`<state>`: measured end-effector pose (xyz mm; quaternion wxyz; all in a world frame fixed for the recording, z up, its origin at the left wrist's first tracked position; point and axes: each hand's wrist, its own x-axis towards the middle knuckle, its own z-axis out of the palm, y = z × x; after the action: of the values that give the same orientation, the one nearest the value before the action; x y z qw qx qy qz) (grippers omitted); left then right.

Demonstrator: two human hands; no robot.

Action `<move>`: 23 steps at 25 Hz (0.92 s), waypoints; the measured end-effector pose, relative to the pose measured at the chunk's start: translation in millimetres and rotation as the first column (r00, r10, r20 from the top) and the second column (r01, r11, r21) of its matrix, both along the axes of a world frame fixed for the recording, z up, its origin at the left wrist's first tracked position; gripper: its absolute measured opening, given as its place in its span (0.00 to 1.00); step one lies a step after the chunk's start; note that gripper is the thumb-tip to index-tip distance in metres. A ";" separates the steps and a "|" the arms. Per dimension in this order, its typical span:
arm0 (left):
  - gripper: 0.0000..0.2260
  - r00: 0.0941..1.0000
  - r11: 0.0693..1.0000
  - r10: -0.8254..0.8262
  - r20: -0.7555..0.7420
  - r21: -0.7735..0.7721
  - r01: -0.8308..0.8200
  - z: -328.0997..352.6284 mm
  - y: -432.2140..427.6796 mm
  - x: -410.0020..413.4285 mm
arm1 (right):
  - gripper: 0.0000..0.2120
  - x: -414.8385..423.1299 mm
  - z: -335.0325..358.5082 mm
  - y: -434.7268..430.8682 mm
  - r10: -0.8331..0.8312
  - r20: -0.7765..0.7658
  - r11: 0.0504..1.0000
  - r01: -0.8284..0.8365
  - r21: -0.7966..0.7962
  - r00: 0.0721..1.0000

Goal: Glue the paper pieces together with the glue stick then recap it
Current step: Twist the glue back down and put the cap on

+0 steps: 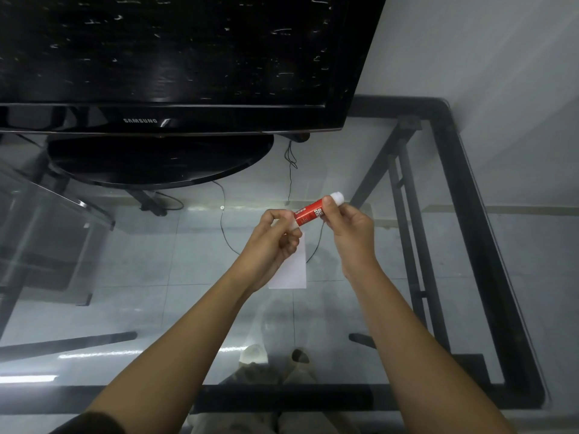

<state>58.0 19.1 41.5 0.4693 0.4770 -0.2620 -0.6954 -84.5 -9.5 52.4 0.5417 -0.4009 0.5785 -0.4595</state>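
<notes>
A red glue stick (308, 215) is held level above the glass table between both hands. My left hand (275, 242) pinches its near-left end, and my right hand (351, 227) grips its far-right end, where a white end (336, 197) shows past the thumb. Whether that white end is the cap or bare glue, I cannot tell. A white paper piece (293, 270) lies flat on the glass below my left hand, partly hidden by the hand and wrist.
A black television on an oval stand (159, 161) fills the back left of the glass table (360, 308). The table's black metal frame (470, 230) runs along the right and front. Cables hang behind. Feet show through the glass.
</notes>
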 end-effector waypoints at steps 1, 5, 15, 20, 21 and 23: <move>0.08 1.000 0.999 0.003 0.013 -0.038 -0.003 -0.4 1.2 -0.8 | 0.10 0.9 1.5 -0.4 -0.009 0.004 1.000 0.009 -0.002 1.000; 0.20 0.984 0.994 -0.093 0.152 0.063 0.084 4.2 0.5 1.6 | 0.09 2.7 2.7 -1.3 0.014 0.004 1.000 -0.014 -0.012 1.000; 0.17 0.988 0.997 -0.070 0.140 0.052 0.063 9.8 6.7 4.2 | 0.14 -2.1 9.9 -1.6 0.113 0.008 0.994 -0.113 0.002 0.994; 0.21 0.904 0.849 -0.145 -0.401 0.420 0.322 29.0 2.3 12.8 | 0.16 -1.9 15.5 -2.0 0.202 0.035 0.979 -0.202 -0.009 0.979; 0.22 0.928 0.874 -0.141 -0.345 0.397 0.280 29.7 3.4 12.2 | 0.16 -1.6 15.7 -1.5 0.195 0.036 0.981 -0.195 -0.008 0.980; 0.17 0.994 0.972 -0.101 -0.035 0.208 0.106 26.2 7.8 9.7 | 0.15 -1.2 15.6 -0.1 0.164 0.028 0.986 -0.164 -0.003 0.986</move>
<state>67.7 26.9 67.7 0.3829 0.5011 -0.2059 -0.7483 -85.7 -9.6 68.0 0.5855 -0.4410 0.5357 -0.4192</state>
